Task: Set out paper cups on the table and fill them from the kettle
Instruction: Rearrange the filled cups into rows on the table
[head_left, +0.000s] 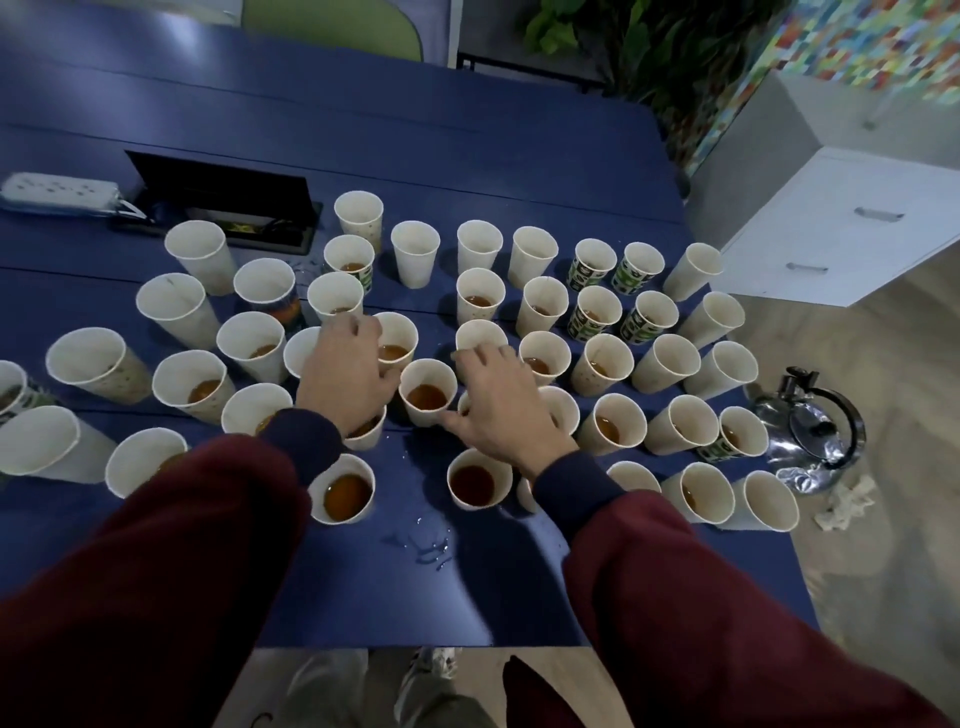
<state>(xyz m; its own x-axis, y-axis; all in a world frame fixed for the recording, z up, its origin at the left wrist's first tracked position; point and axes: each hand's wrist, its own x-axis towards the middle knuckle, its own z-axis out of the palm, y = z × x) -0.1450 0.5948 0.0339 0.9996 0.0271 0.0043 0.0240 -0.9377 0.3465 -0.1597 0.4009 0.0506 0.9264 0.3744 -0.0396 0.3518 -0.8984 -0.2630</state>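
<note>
Several white paper cups stand in rows on the blue table (467, 156); many hold brown tea, others look empty. My left hand (348, 364) hovers flat over the cups left of centre, thumb out to the right, gripping nothing that I can see. My right hand (498, 400) is spread over the cups right of centre, fingers straight. A tea-filled cup (428, 392) stands between the two thumbs, and my right thumb is at its side. The steel kettle (815, 431) sits low on the floor beyond the table's right edge, away from both hands.
A small puddle (426, 540) lies on the table near its front edge. A power strip (57, 192) and an open black cable box (228, 208) sit at the back left. Crumpled tissue (847, 499) lies by the kettle. A white drawer cabinet (841, 223) stands at right.
</note>
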